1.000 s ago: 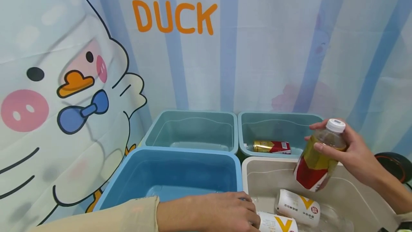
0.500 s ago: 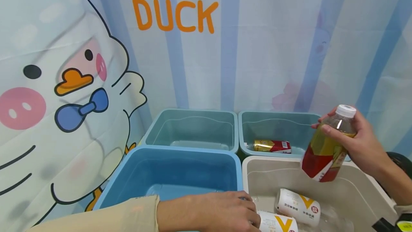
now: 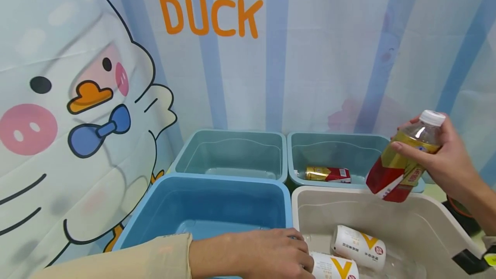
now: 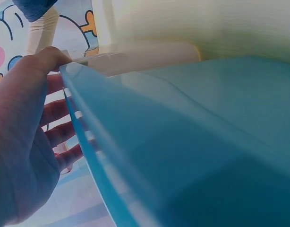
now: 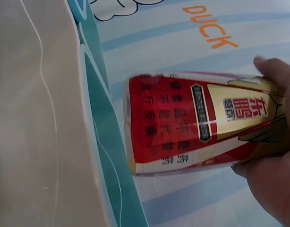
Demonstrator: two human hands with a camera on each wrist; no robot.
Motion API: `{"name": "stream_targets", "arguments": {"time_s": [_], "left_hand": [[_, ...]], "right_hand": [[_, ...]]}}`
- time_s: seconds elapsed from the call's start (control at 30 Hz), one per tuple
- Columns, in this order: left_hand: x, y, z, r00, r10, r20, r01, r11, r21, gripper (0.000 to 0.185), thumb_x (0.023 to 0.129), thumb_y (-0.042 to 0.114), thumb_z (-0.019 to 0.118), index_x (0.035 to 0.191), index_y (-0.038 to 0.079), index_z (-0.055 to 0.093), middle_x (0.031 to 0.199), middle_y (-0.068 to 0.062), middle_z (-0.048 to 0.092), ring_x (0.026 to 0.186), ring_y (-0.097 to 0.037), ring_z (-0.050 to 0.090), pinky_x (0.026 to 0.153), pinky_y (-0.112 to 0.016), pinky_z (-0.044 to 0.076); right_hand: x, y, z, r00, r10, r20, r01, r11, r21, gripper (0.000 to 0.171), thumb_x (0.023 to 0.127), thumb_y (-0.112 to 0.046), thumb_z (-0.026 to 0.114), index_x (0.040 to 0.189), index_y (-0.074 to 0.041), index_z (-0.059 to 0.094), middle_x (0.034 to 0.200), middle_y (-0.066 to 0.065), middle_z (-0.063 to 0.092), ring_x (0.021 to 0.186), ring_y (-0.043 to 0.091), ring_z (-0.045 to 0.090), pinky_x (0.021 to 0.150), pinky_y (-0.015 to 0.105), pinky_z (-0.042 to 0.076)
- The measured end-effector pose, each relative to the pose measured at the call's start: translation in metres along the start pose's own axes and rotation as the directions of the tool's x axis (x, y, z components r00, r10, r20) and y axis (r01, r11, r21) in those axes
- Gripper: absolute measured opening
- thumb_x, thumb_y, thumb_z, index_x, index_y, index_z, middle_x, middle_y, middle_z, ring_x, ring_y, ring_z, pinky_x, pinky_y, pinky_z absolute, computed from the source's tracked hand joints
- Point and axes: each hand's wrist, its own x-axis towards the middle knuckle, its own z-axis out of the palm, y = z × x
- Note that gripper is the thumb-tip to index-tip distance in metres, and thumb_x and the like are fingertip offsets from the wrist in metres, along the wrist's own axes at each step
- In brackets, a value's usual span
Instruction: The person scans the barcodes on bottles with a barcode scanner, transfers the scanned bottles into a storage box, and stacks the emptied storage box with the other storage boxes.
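My right hand (image 3: 445, 160) grips a plastic bottle (image 3: 403, 158) with a white cap and a red and gold label. It holds the bottle tilted in the air over the far right corner of the cream bin (image 3: 422, 223). The right wrist view shows the same bottle (image 5: 197, 123) lying across the fingers (image 5: 272, 142). My left hand (image 3: 267, 253) lies over the rim between the blue bin (image 3: 209, 210) and the cream bin. In the left wrist view the thumb (image 4: 46, 59) sits on top of the blue rim (image 4: 83, 123), with the fingers down the other side. Its fingertips are next to a white bottle (image 3: 333, 268).
Two teal bins stand at the back: the left one (image 3: 232, 154) holds nothing, and the right one (image 3: 333, 150) holds a red and gold can (image 3: 328, 175). A second white bottle (image 3: 358, 246) lies in the cream bin. A duck curtain (image 3: 97, 98) hangs behind.
My right hand has lifted the red and gold bottle up and to the right, away from the cream bin's inside. The left hand has stayed on the rim.
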Motion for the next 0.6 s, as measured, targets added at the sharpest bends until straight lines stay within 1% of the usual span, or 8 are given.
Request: {"name": "stream_targets", "arguments": {"time_s": [0.1,0.17,0.33,0.43,0.6], "left_hand": [[0.0,0.0,-0.001,1.0,-0.004,-0.003,0.004,1.0,-0.01,0.046,0.099,0.047,0.067,0.143,0.034,0.063,0.133,0.02,0.064,0.121,0.005,0.051,0.115,-0.018,0.026],[0.001,-0.001,-0.001,1.0,-0.006,-0.003,0.006,1.0,-0.012,0.046,0.099,0.047,0.068,0.143,0.034,0.063,0.133,0.02,0.063,0.121,0.005,0.051,0.115,-0.018,0.026],[0.002,-0.002,-0.002,1.0,-0.01,-0.005,0.009,1.0,-0.015,0.047,0.098,0.046,0.069,0.143,0.033,0.063,0.134,0.02,0.064,0.122,0.004,0.052,0.114,-0.018,0.026],[0.002,-0.002,-0.002,1.0,-0.011,-0.007,0.011,1.0,-0.02,0.048,0.098,0.047,0.069,0.144,0.034,0.063,0.134,0.02,0.064,0.121,0.004,0.052,0.114,-0.018,0.027],[0.003,-0.003,-0.003,1.0,-0.007,0.0,0.007,1.0,-0.011,0.046,0.1,0.046,0.067,0.143,0.034,0.063,0.134,0.02,0.063,0.122,0.004,0.052,0.114,-0.018,0.026]], "right_hand": [[0.006,-0.001,-0.002,1.0,-0.003,-0.028,0.003,1.0,-0.027,0.061,0.096,-0.012,0.075,0.143,-0.027,0.04,0.121,-0.023,0.055,0.094,-0.001,0.058,0.071,0.011,0.048],[0.01,-0.001,-0.004,0.999,-0.008,-0.038,0.006,0.999,-0.039,0.061,0.096,-0.013,0.076,0.143,-0.028,0.04,0.121,-0.023,0.054,0.094,-0.002,0.057,0.072,0.01,0.048],[0.019,0.001,-0.011,0.999,-0.005,-0.045,0.003,0.998,-0.061,0.06,0.097,-0.018,0.076,0.144,-0.03,0.04,0.124,-0.022,0.054,0.096,-0.002,0.057,0.072,0.009,0.047],[0.023,0.004,-0.016,0.999,-0.014,-0.047,0.012,0.999,-0.05,0.057,0.098,-0.017,0.074,0.143,-0.03,0.042,0.126,-0.022,0.055,0.099,0.0,0.057,0.073,0.009,0.047],[0.027,0.011,-0.024,0.997,-0.032,-0.068,0.03,0.999,-0.031,0.055,0.098,-0.011,0.073,0.145,-0.021,0.046,0.129,-0.02,0.056,0.102,0.005,0.056,0.076,0.008,0.045]]}}
